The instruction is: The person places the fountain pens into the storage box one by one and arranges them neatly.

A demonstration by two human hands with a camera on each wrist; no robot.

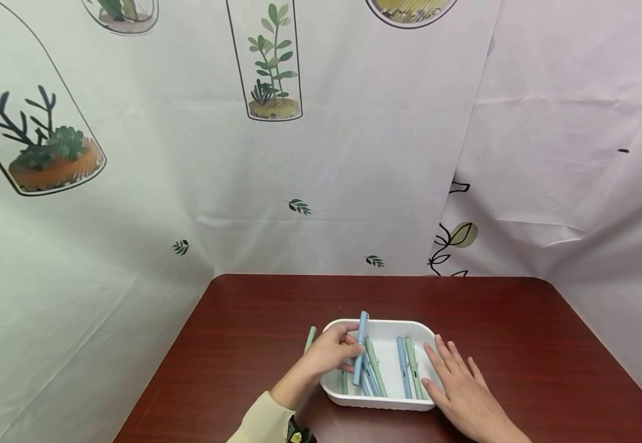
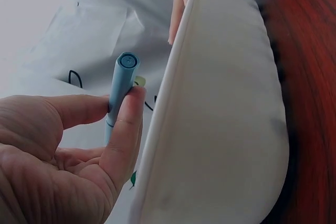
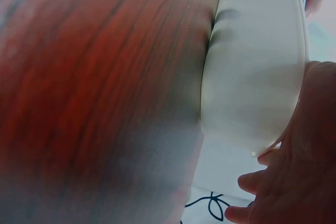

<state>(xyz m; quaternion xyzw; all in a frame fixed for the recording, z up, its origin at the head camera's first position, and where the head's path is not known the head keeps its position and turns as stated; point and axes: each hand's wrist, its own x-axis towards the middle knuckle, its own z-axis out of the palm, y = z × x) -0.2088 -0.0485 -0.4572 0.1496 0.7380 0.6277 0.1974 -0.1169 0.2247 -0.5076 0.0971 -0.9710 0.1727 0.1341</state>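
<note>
My left hand (image 1: 327, 352) pinches a light blue pen (image 1: 361, 344) between thumb and fingers, above the left part of a white tray (image 1: 381, 403). In the left wrist view the end of this pen (image 2: 123, 80) points toward the camera. Below it in the tray lie blue pens and a green pen (image 1: 375, 366), partly covered by the hand. Farther right inside are a blue pen (image 1: 404, 368) and a green pen (image 1: 413, 368), side by side. My right hand (image 1: 465, 394), fingers spread and fairly straight, rests at the tray's right rim.
Another green pen (image 1: 311, 338) shows beyond my left wrist, outside the tray's left side and partly hidden. The tray stands on a dark red wooden table (image 1: 254, 332). Behind the table hangs a pale cloth (image 1: 326, 166) with printed plants.
</note>
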